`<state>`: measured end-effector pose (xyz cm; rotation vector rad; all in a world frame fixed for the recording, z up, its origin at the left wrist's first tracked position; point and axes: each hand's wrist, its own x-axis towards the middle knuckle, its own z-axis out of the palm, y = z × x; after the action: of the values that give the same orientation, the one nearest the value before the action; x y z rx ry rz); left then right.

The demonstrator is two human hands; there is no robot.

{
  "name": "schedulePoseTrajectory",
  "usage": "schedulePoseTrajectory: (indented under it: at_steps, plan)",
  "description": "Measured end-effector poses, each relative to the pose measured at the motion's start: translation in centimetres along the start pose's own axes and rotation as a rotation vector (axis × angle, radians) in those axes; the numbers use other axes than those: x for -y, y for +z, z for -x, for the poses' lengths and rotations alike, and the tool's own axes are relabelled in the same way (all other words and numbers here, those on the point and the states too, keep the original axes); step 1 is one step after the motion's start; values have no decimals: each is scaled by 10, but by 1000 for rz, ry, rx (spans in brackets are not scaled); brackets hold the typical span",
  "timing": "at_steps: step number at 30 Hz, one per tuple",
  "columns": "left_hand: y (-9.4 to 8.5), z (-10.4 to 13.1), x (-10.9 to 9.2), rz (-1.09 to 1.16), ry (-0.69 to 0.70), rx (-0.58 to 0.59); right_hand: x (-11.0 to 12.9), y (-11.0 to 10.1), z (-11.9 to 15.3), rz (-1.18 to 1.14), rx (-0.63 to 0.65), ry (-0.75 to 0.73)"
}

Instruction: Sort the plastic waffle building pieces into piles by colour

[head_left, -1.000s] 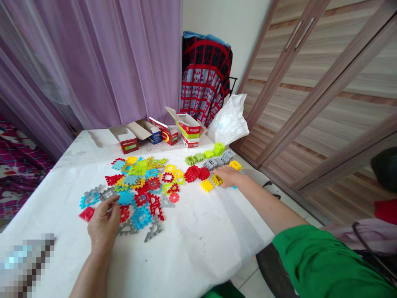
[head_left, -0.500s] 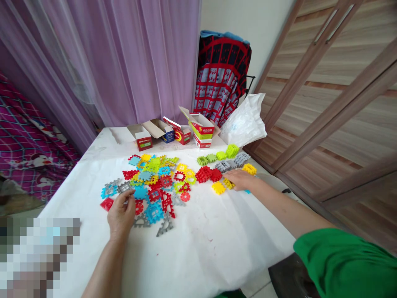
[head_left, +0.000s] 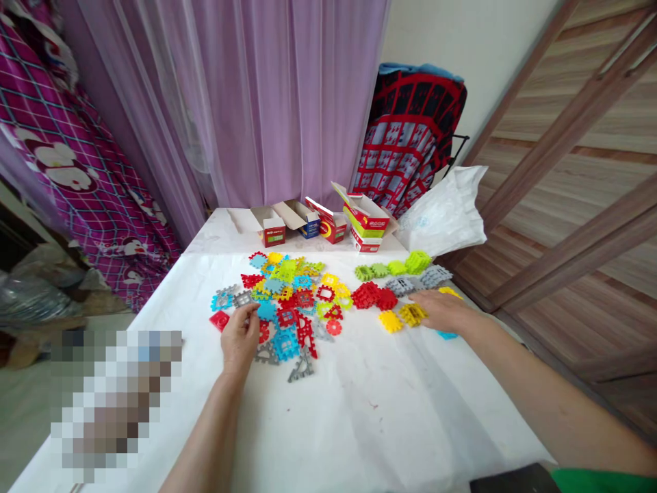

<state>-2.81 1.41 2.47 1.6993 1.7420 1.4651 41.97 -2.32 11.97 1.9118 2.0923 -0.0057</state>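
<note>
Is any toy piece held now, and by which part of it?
It cannot be told. The left hand has its fingertips by a blue building piece; the right hand is at some yellow building pieces.

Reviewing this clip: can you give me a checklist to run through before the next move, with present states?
1. Left hand and right hand both in view: ok.
2. Left hand's fingertips free of any piece: cannot tell.
3. Multicoloured heap of flat, toothed plastic pieces separated by colour: not ok, colours overlap.
4. Bright blue plastic piece clear of the right arm: not ok, partly covered.
5. Blue cardboard box open: ok.
</note>
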Motion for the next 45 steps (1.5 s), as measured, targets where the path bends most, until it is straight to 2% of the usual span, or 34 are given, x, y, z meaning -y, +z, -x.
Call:
schedulePoseTrajectory:
  at_steps: [3, 5, 9, 12, 16, 21, 25, 29, 39, 42, 45]
  plan:
    - [2, 1, 1, 16, 6, -18, 19, -16, 7, 22, -77, -50]
    - [3, 2, 2, 23, 6, -21, 43, -27, 6, -16, -159, -133]
    - [3, 1, 3, 49, -19, -25, 113, -40, -15, -131, -274, -288]
    - [1, 0, 3, 63, -43, -46, 170, -43, -42, -219, -292, -335]
    - [0, -1, 3, 82, -44, -73, 234, -43, -82, -345, -338, -280]
    - [2, -1, 6, 115, -48, -71, 282, -45, -117, -381, -386, -211]
    - [4, -2, 5, 130, -51, -71, 300, -46, -131, -310, -368, -162]
    - [4, -3, 4, 145, -57, -71, 305, -45, -136, -226, -345, -180]
    - [1, -4, 0, 96, -107, -44, 299, -47, -133, -214, -334, -230]
    - [0, -5, -3, 67, -105, -48, 293, -50, -135, -233, -348, -196]
    - [0, -5, -3, 87, -105, -48, 281, -51, -129, -300, -415, -123]
